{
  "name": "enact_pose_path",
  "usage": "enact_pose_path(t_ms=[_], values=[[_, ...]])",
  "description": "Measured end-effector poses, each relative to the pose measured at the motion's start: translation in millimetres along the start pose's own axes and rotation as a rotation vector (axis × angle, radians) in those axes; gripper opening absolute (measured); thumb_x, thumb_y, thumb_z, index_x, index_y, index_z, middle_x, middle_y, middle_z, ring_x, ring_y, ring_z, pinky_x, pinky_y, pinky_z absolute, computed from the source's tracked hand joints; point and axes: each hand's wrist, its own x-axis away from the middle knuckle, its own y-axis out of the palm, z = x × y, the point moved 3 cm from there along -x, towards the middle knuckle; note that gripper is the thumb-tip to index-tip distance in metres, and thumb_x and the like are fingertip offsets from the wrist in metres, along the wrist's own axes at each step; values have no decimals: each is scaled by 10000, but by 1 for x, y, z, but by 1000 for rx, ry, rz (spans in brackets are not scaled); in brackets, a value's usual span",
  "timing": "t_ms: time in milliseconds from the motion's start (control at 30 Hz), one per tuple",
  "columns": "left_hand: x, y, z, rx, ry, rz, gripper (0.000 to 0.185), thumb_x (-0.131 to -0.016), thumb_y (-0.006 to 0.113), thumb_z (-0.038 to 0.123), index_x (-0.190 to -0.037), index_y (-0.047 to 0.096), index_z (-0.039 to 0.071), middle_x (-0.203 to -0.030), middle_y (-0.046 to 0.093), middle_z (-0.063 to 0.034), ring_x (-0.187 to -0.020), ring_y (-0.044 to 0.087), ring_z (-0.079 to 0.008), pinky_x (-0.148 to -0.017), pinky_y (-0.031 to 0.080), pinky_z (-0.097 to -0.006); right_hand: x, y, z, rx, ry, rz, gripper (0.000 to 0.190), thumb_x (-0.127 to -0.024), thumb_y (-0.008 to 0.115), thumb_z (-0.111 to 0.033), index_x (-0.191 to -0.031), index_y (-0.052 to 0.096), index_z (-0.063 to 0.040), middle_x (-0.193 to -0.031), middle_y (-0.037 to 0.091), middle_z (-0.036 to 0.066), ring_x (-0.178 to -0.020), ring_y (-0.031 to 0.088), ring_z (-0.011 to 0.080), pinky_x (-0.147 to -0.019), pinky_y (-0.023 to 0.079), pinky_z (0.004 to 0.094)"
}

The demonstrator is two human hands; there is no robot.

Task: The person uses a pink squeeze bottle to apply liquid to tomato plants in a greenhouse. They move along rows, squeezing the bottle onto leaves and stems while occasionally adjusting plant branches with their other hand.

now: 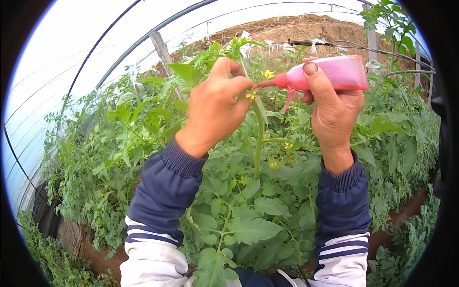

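My right hand (331, 104) grips a pink plastic squeeze bottle (337, 73) held on its side, its red nozzle (267, 83) pointing left. The nozzle's tip is right by the thumb and fingertips of my left hand (222, 97). Those fingers are pinched together at the top of a tomato plant, beside a small yellow flower (251, 94); what lies between the fingertips is hidden. Another yellow flower (268, 74) shows just above the nozzle. Below my hands the thick green tomato stem (259, 143) curves down, with a side branch to the right. A pinkish shred hangs from the bottle's neck.
Dense tomato plants (96, 172) stand on both sides. A wooden post (162, 50) leans behind my left hand. Wires (387, 53) with plastic ties run across at the upper right. An earthen wall (265, 30) and the greenhouse's curved frame (143, 37) rise behind. Broad leaves (251, 229) fill the foreground.
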Motion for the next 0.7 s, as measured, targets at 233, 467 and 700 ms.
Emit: enact_pose_path(t_ms=[233,467,700], values=[[1,0,3,-34,8,-9,189,-722,814,76,-901,755,77,-959,635,-77,-807,656,-251,-641,511,-345,1,0,2,20,-55,-20,161,-891,741,-118,-847,695,31,-769,724,64,-653,673,103,-588,537,245],[1,-1,2,-18,17,-7,183,-719,787,56,-897,751,79,-979,632,-80,-799,661,-258,-639,521,-360,2,2,-1,-29,-5,-8,165,-901,729,-111,-841,691,38,-802,732,75,-652,669,96,-586,549,254],[0,-1,1,-6,3,-13,203,-705,813,53,-898,755,74,-959,633,-82,-819,658,-253,-652,518,-348,2,3,-1,-2,-32,16,169,-893,739,-134,-869,720,31,-729,719,50,-627,648,80,-532,512,242]])
